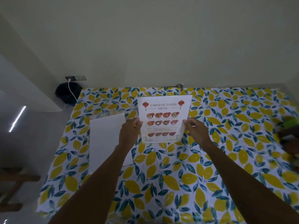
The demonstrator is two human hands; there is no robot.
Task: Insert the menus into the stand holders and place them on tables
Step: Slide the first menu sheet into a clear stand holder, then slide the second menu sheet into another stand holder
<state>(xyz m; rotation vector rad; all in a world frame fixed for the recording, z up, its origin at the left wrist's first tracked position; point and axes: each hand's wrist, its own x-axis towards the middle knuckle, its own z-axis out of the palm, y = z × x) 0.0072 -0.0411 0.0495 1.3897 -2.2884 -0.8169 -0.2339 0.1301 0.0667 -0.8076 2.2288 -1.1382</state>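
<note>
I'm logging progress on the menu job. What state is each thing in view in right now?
Menu: upright, printed side facing the camera, held at both side edges.
Left hand: gripping the menu's left edge.
Right hand: gripping the menu's right edge.
White sheets: lying flat on the tablecloth, blank side up.
Stand holder: cannot tell.

Here's the menu (164,118), a white sheet headed "CHINESE FOOD MENU" with two red lanterns and rows of dish photos, upright and facing us, pinched at both side edges. To its left, a stack of blank white sheets (106,139) lies flat.
</note>
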